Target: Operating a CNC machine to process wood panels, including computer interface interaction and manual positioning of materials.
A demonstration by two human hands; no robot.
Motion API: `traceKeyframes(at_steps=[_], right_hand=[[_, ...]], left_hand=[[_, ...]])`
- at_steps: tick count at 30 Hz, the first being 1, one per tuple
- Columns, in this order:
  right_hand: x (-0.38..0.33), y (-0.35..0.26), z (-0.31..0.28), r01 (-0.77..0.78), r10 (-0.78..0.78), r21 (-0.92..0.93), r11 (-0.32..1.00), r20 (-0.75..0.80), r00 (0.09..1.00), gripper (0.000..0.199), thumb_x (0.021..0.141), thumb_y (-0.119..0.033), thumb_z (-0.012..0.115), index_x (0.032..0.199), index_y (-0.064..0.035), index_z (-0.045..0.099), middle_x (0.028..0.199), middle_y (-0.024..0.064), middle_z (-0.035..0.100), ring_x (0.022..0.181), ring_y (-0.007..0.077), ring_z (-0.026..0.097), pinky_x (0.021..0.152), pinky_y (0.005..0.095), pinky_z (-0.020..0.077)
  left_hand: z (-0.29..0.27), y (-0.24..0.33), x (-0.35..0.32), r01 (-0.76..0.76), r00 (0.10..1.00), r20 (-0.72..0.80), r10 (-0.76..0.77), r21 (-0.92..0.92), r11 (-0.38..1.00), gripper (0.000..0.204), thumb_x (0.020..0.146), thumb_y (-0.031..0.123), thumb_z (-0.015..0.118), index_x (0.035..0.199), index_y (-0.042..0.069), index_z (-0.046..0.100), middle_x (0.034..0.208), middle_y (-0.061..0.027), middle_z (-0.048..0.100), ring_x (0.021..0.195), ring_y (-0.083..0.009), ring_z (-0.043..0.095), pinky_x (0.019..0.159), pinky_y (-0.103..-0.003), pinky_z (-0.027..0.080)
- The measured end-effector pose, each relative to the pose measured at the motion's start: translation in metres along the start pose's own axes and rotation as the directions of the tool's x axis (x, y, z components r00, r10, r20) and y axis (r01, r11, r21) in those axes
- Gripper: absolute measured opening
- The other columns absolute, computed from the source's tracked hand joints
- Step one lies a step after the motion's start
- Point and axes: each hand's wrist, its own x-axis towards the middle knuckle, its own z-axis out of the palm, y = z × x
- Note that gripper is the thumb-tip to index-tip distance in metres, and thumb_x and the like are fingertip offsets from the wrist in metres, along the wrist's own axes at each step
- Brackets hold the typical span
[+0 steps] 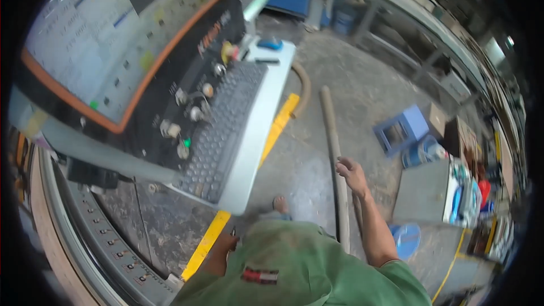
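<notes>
green shirt [294, 266], grey keyboard [224, 130], orange-edged screen [107, 34], yellow floor stripe [207, 243], blue stool [401, 130]

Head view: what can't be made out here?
- Left hand: low against the green shirt; grip cannot be told.
- Right hand by the long pole: whether the fingers close on it is unclear.
- Screen: blurred and bent near the rim.
- Shelf items, right edge: too small.

Bare concrete floor [362, 90], dusty and stained. Lying on it: a long wooden pole [330, 130], a curved hose [305, 88], and a yellow painted strip [279, 126] along the machine's edge. A blue crate [401, 130] sits to the right, apart from the pole.
</notes>
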Motion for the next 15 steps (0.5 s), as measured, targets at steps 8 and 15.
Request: traceKeyframes(at_steps=[8,15], right_hand=[[0.283,-0.225,0.062,0.670,-0.608,-0.112,0.734,0.332,0.721,0.049,0.089,-0.019,0.065,0.133,-0.0005,0.051,0.126,0.0182,0.058,0.114,0.0295,0.059,0.094,0.0381,0.0481],[0.402,-0.252,0.110,0.927,-0.787,-0.073,0.368,0.507,0.352,0.061,0.084,-0.022,0.071,0.136,0.0014,0.048,0.139,0.0238,0.045,0.130,0.0388,0.044,0.109,0.0426,0.0348]], left_hand=[[0.020,0.092,-0.048,-0.142,0.910,-0.217,-0.354,-0.964,0.226,0.012,0.079,0.012,0.064,0.073,0.003,0.061,0.062,-0.0079,0.061,0.049,-0.0178,0.059,0.045,-0.033,0.048],[0.025,0.253,-0.137,-0.491,0.398,-0.414,-0.819,-0.850,0.191,0.006,0.082,0.005,0.059,0.081,0.000,0.063,0.059,-0.0035,0.058,0.049,-0.0117,0.055,0.046,-0.028,0.043]])
